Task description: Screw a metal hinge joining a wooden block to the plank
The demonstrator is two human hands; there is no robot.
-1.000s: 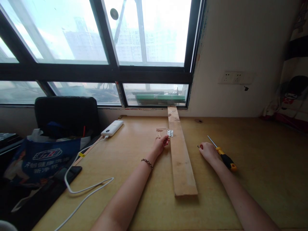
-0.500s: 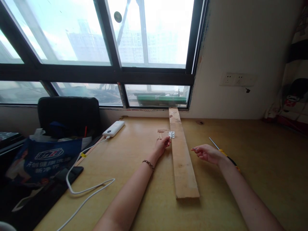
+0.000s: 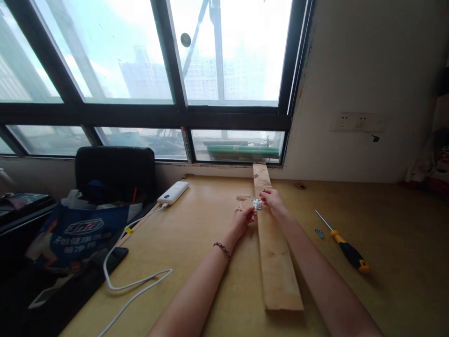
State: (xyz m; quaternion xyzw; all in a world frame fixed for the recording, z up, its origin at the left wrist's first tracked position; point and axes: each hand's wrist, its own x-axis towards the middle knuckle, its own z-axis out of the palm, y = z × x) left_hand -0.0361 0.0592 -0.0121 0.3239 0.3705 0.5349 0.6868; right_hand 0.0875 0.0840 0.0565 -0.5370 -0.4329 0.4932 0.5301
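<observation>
A long wooden board (image 3: pixel 278 262) lies on the table, its far end by the window. Against its left edge sits a small wood piece (image 3: pixel 244 200), and a silver hinge (image 3: pixel 257 204) bridges the two. My left hand (image 3: pixel 242 221) is closed at the hinge's near edge, its fingertips pinching it, partly over the small piece. Over the board, my right hand (image 3: pixel 272 201) pinches a small screw at the hinge's right side; the fingers hide most of it. To the right lie several loose screws (image 3: pixel 319 233) and a screwdriver (image 3: pixel 347 248) with a yellow and black handle.
A white power bank (image 3: pixel 173 193) with a white cable (image 3: pixel 140 282) rests along the table's left side. Beyond that edge are a black chair (image 3: pixel 115 171) and a blue bag (image 3: pixel 87 234). The window and wall bound the table's far side.
My right hand has moved left from beside the board to the hinge, carrying the screw. Screws and the whole screwdriver now show. My left hand stays by the hinge; the view has shifted slightly.
</observation>
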